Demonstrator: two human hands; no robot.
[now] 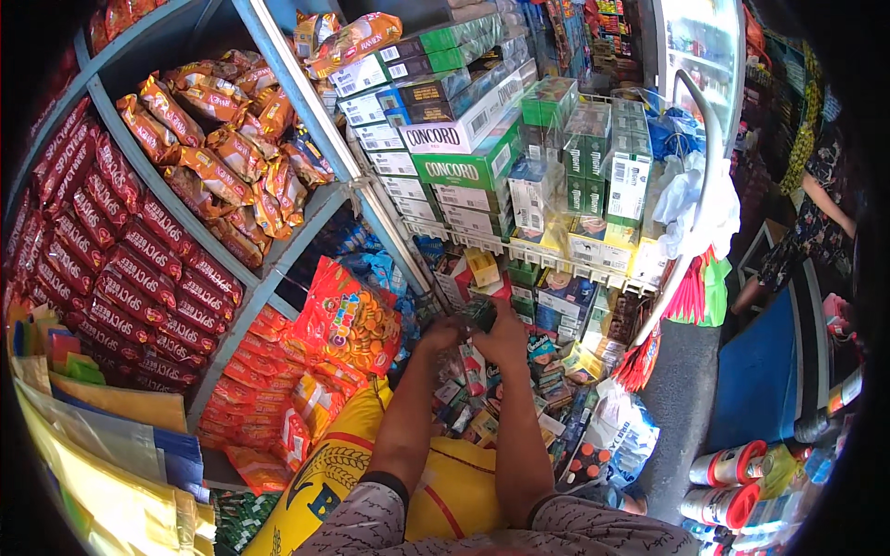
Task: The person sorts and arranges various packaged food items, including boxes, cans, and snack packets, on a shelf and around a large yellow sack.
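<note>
Both my arms reach forward over a crowded bin of small boxes and packs [482,424]. My left hand [442,334] is closed, its fingers bent near some clear plastic wrapping. Beside it my right hand [503,335] curls around a small dark green pack [479,315], which lies between the two hands. Shadow hides most of the left fingertips, and I cannot make out what they grip. Just beyond the hands lies a small yellow box [482,267] among red and white boxes. To the left hangs a red bag of round orange snacks [357,320].
A white wire rack [593,264] piled with cartons [464,170] stands ahead. Blue shelves [209,371] with snack packets rise on the left. Large yellow sacks [343,463] lie below my arms. At right are a blue panel [751,366], red-lidded tubs [732,463] and another person's arm [825,204].
</note>
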